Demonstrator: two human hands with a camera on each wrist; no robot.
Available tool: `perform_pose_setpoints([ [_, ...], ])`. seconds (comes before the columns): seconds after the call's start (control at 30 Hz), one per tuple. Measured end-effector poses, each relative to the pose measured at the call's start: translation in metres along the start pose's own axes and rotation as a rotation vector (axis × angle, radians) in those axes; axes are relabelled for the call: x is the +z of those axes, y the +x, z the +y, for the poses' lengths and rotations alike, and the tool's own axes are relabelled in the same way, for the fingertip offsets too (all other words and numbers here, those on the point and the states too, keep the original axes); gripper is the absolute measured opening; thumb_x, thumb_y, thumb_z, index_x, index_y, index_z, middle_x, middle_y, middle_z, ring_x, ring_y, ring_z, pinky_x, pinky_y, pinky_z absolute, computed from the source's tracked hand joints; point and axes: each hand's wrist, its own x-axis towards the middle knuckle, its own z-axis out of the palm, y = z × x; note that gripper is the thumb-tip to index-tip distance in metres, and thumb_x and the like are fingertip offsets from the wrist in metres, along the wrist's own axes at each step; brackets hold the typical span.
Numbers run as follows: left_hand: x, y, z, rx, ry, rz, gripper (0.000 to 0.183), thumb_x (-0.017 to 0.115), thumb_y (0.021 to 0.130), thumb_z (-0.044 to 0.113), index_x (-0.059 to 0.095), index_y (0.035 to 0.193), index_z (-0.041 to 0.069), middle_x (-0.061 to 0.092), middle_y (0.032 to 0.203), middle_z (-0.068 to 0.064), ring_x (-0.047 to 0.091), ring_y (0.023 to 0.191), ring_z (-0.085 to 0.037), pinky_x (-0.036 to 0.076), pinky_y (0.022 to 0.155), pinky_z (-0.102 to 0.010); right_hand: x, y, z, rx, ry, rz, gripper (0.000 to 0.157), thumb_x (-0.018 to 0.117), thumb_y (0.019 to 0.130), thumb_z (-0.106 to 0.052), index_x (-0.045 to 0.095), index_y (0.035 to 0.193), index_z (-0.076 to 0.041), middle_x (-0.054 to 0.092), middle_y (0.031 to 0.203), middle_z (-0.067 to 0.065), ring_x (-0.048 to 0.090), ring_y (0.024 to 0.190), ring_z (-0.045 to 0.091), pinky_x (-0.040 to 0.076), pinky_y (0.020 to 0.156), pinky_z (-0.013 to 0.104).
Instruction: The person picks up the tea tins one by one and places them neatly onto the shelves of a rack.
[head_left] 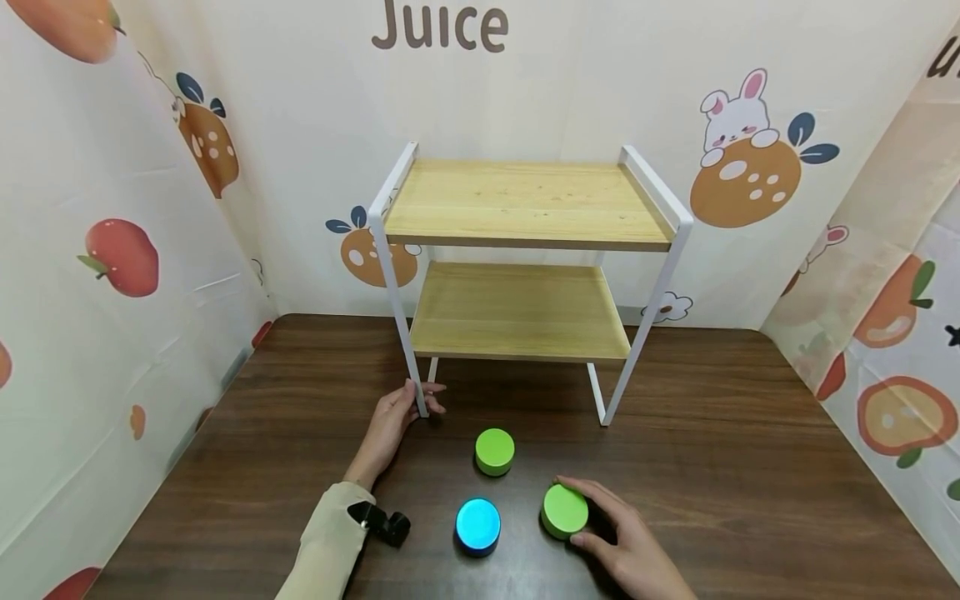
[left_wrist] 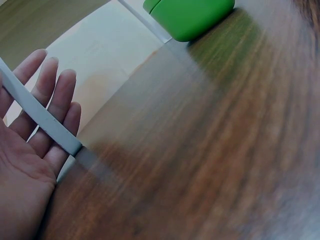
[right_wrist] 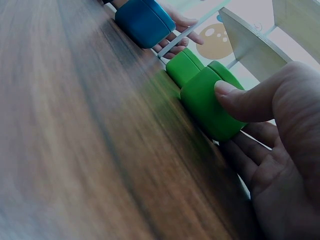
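Observation:
A two-tier shelf (head_left: 517,312) with pale wooden boards and a white frame stands on the table. My left hand (head_left: 397,417) is at the foot of its near left leg (left_wrist: 42,117), with the thumb on one side and the fingers reaching behind it. Between the thumb and fingers of my right hand (head_left: 626,537) is a round green lidded jar (head_left: 565,511), low at the tabletop. A second green jar (head_left: 495,452) stands nearer the shelf. A blue-topped jar (head_left: 477,527) sits between my forearms.
The dark wooden table (head_left: 750,467) reaches back to a printed cloth wall (head_left: 525,83), with more cloth on both sides. A black wrist camera (head_left: 382,525) is strapped to my left wrist. Both shelf boards show bare wood.

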Motion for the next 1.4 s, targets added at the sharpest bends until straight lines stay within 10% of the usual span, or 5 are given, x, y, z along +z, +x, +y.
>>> perform_pose_setpoints([
  [1.4, 0.0004, -0.0007, 0.0013, -0.016, 0.02, 0.005, 0.068, 0.029, 0.115, 0.051, 0.07, 0.131, -0.002, 0.075, 0.098, -0.001, 0.072, 0.106, -0.014, 0.05, 0.101, -0.023, -0.0012, 0.0001, 0.0008, 0.019, 0.03, -0.02, 0.058, 0.077, 0.096, -0.02, 0.057, 0.151, -0.02, 0.066, 0.145, 0.003, 0.054, 0.135, -0.007, 0.037, 0.107, 0.008],
])
